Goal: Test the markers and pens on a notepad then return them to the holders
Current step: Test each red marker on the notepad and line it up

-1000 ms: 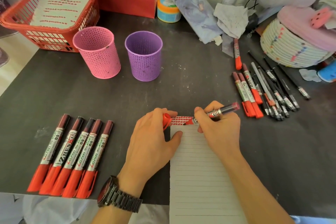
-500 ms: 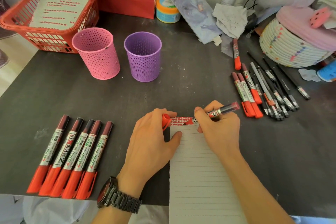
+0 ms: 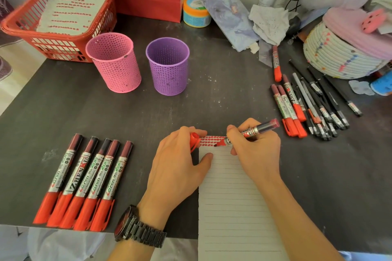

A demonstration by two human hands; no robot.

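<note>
Head view: you look down on a dark counter (image 3: pixel 63 112), with the notepad (image 3: pixel 231 207) lying at its near edge between your two hands.
Right hand: your right hand (image 3: pixel 256 150) pinches an uncapped red marker (image 3: pixel 252 130) low on the barrel. The tip rests on the pad's top strip, at the end of a band of red marks (image 3: pixel 209 141). The low grip probably suits short, controlled dabs.
Left hand: your left hand (image 3: pixel 178 163) curls its fingers round the red cap (image 3: pixel 194 141) while the thumb presses on the pad's left edge. I judge this steadies the paper and keeps the cap ready.
Left row: five capped markers (image 3: pixel 84 182) lie side by side to the left of that hand. They are likely the tested ones, set apart so they don't mix with the rest.
Right pile: more capped markers (image 3: pixel 290 104) and black pens (image 3: pixel 324 108) lie just beyond your right hand, within easy reach.
Holders: the pink holder (image 3: pixel 114 63) and purple holder (image 3: pixel 167 65) stand upright side by side farther back. Nothing shows above their rims, so the returning step is not yet begun.
Stage: you are testing, probably around halfway through.
</note>
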